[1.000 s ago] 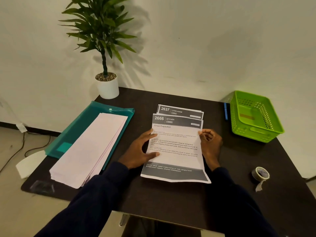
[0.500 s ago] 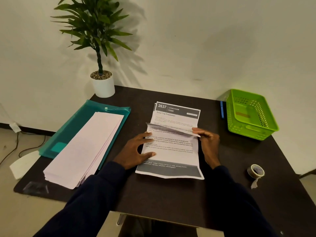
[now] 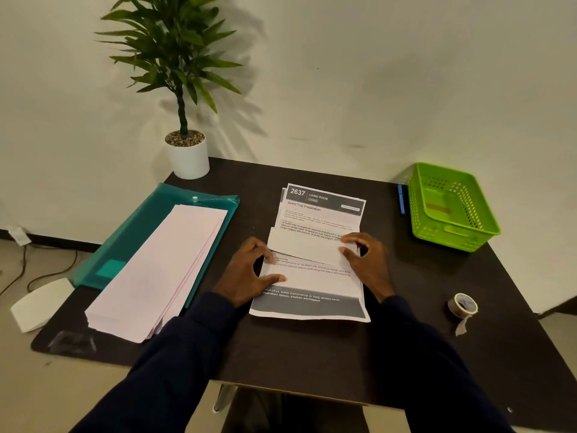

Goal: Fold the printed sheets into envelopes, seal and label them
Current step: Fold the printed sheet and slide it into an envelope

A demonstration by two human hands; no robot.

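A printed sheet point(image 3: 312, 278) lies at the table's middle with its top third folded down towards me, white back showing. My left hand point(image 3: 249, 271) presses the sheet's left edge, thumb on the lower part. My right hand point(image 3: 363, 256) pinches the folded flap at its right end. Beneath it lies another printed sheet point(image 3: 324, 207) headed "2637 Living Room". A stack of pale pink envelopes point(image 3: 159, 270) rests at the left on a teal folder point(image 3: 143, 226). A tape roll point(image 3: 462, 305) sits at the right.
A green plastic basket point(image 3: 449, 207) stands at the back right with a blue pen point(image 3: 400, 198) beside it. A potted plant point(image 3: 187, 151) occupies the back left corner. The dark table point(image 3: 296, 348) ends close to my body. A white object point(image 3: 40, 303) lies on the floor at left.
The top edge of the upper sheet has been lifted and folded down towards me, uncovering the "2637" sheet below. My right hand followed the flap down; my left hand stayed on the left edge.
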